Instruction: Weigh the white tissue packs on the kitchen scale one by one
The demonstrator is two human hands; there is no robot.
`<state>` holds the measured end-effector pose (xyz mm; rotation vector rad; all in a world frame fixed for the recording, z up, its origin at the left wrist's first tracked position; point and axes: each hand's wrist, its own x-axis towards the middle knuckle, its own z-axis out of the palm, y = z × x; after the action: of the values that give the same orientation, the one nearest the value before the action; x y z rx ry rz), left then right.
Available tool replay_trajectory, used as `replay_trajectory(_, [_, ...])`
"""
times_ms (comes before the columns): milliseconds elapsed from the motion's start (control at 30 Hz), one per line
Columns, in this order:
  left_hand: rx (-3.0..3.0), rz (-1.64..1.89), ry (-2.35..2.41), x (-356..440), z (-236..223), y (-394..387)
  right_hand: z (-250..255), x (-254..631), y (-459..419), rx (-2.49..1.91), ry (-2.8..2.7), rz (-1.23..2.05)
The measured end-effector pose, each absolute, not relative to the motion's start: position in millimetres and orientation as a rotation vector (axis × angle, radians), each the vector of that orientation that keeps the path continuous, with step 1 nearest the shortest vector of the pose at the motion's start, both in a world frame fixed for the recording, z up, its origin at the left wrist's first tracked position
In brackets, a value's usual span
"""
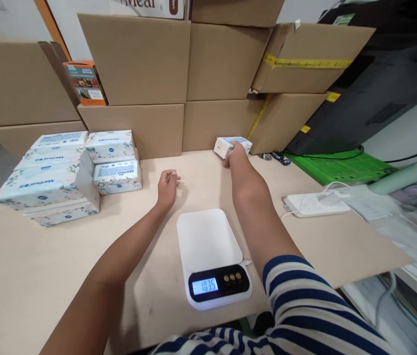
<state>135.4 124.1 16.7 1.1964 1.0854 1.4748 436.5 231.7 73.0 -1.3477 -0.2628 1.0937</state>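
Note:
My right hand (235, 154) reaches to the back of the table and grips a white tissue pack (244, 143) that rests near the cardboard boxes. Its fingertips are partly hidden behind the pack. My left hand (167, 189) hovers over or rests on the table, fingers curled in, with nothing visible in them. Between my forearms lies a white digital scale (208, 236) with a bare platform; its lit display seems to read 103.5. To the left of my left hand, several floral tissue packs (43, 185) are stacked in rows.
Large cardboard boxes (134, 59) form a wall along the back. An orange box (86, 84) sits among them. At right are a green plastic tray (334, 165), a white power strip (314, 204) with cables, a dark machine (371, 98) and clear plastic bags (408, 222).

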Motion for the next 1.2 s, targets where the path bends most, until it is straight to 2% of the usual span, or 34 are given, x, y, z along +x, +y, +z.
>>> replay_trajectory(267, [1.075, 1.499, 1.053, 138.1, 31.3, 126.7, 100.7, 444.0, 132.0, -1.211, -0.204, 1.147])
replay_trajectory(533, [0.995, 1.265, 0.992, 119.9, 50.2, 110.5, 79.0, 423.7, 8.6, -0.790, -0.625, 1.381])
replay_trajectory(667, [0.963, 1.130, 0.896, 84.9, 46.4, 75.1, 67.6, 415.4, -11.5, -0.838, -0.864, 1.429])
replay_trajectory(833, [1.040, 1.150, 0.870, 68.4, 35.2, 29.9, 71.7, 401.9, -29.2, -1.028, -1.250, 1.570])
replay_trajectory(900, [1.096, 1.155, 0.853, 73.4, 29.8, 22.5, 75.1, 394.1, -37.1, -1.058, -1.346, 1.479])
replay_trajectory(1067, [1.249, 1.096, 0.757, 84.6, 14.8, 18.7, 69.2, 372.7, -43.4, -1.096, -1.489, 0.955])
replay_trajectory(1200, [1.400, 1.168, 0.714, 85.3, 2.7, 10.5, 55.0, 364.4, -33.6, -1.161, -1.397, 0.771])
